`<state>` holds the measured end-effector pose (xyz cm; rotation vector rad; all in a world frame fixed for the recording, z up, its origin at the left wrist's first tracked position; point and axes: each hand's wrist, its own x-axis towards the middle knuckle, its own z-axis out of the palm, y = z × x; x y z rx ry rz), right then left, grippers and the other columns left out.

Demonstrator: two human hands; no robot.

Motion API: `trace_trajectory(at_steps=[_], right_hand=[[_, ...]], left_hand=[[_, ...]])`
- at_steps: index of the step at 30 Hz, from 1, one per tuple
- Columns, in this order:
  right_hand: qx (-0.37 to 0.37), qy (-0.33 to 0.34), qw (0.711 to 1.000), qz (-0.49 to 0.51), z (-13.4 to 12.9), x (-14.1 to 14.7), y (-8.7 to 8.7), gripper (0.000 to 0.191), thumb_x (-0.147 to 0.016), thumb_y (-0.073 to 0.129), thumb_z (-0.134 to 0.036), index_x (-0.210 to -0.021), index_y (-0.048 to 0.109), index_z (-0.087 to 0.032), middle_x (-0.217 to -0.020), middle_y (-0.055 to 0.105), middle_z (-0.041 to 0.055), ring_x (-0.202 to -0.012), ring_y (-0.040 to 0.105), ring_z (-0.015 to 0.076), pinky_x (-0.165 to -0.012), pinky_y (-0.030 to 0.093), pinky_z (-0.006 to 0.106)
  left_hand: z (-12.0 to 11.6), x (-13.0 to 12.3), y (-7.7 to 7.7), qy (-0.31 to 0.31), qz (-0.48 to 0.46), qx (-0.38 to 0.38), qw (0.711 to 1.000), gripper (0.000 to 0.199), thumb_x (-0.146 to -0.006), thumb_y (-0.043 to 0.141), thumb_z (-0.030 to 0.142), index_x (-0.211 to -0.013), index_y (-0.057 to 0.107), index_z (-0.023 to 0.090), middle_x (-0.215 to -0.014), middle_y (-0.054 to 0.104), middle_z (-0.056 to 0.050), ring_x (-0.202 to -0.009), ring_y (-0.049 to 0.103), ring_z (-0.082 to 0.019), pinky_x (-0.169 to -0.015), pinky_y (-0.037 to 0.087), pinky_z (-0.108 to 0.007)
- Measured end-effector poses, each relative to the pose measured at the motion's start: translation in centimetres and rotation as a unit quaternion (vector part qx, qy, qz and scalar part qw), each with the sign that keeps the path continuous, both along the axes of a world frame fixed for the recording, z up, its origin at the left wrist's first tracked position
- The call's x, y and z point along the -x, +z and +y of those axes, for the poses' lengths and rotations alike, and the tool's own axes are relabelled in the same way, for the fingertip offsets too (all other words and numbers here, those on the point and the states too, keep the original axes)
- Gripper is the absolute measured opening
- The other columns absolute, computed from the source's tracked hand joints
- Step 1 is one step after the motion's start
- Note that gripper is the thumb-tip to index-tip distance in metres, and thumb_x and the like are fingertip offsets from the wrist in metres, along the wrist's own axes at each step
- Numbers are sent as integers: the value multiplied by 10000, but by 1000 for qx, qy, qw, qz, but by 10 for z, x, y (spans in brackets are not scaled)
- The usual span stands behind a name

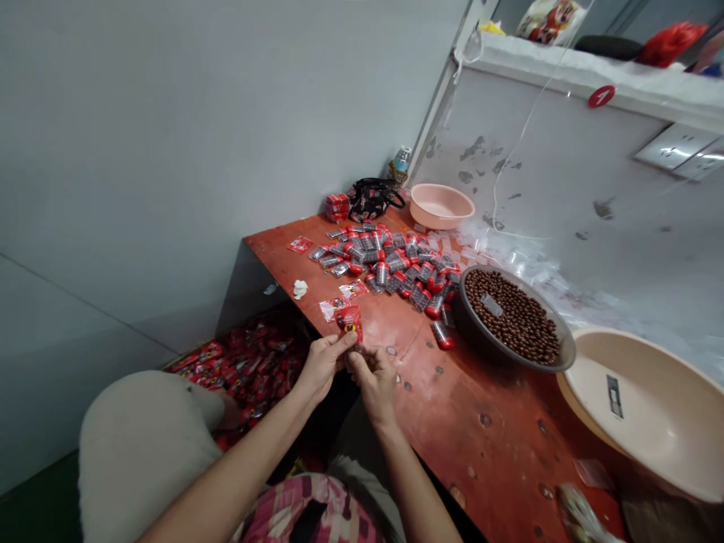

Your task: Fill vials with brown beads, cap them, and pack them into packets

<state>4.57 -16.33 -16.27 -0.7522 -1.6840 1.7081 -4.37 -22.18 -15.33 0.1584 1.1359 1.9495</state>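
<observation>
Both my left hand (324, 363) and my right hand (375, 383) pinch a small red printed packet (349, 323) at the table's near edge, holding it upright between them. The orange-red tabletop (452, 422) carries a heap of small clear tubes with red caps (385, 260), filled with dark contents. Several flat red packets (333, 308) lie just beyond my hands. To the right of my hands, a dark bowl (512, 320) holds brown round sweets and a small clear tube.
A crate of red packets (243, 369) sits below the table's left edge, beside a pale cushion (141, 452). A peach basin (639, 415), a pink basin (441, 205), a black bag (373, 200), stacked red boxes (338, 207) and clear plastic pieces (509, 260) stand nearby. Walls bound the table.
</observation>
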Motion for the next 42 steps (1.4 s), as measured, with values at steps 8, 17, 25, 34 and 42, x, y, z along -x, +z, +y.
trace_trajectory(at_steps=[8, 17, 25, 34, 42], right_hand=[[133, 13, 991, 28, 0, 1, -11, 241, -710, 611, -378, -738, 522, -155, -508, 532, -50, -328, 423, 47, -309, 286, 143], [-50, -17, 998, -28, -3, -5, -5, 217, -735, 588, -355, -856, 588, -175, -751, 627, 31, -627, 561, 129, -533, 457, 223], [161, 10, 987, 30, 6, 3, -19, 236, -700, 629, -352, -775, 546, -144, -538, 552, -36, -360, 453, 52, -327, 321, 148], [143, 23, 988, 57, 0, -4, -14, 284, -686, 647, -311, -914, 578, -156, -722, 628, 13, -594, 584, 121, -589, 515, 276], [170, 86, 981, 28, 6, 14, -15, 220, -612, 693, -265, -710, 527, -159, -511, 564, -55, -413, 527, 81, -408, 415, 175]], left_hand=[[-6, -2, -4, -93, 24, -23, 995, 260, -696, 614, 340, -606, 598, 96, -481, 583, -47, -366, 518, -143, -394, 413, -270], [-2, -2, -3, 14, 22, 38, 999, 194, -550, 738, 239, -628, 651, 84, -573, 632, -55, -478, 559, -122, -474, 444, -221], [-4, -17, -6, 11, 18, 17, 1000, 243, -627, 676, 339, -626, 611, 105, -498, 561, -11, -382, 498, -112, -393, 430, -249], [-5, -9, -7, 22, -50, -1, 999, 222, -602, 706, 283, -675, 636, 85, -613, 619, -51, -492, 541, -103, -447, 430, -206], [-36, -8, -17, -6, -112, -37, 993, 129, -660, 673, 196, -711, 634, 84, -754, 658, -108, -722, 621, -187, -690, 501, -302]])
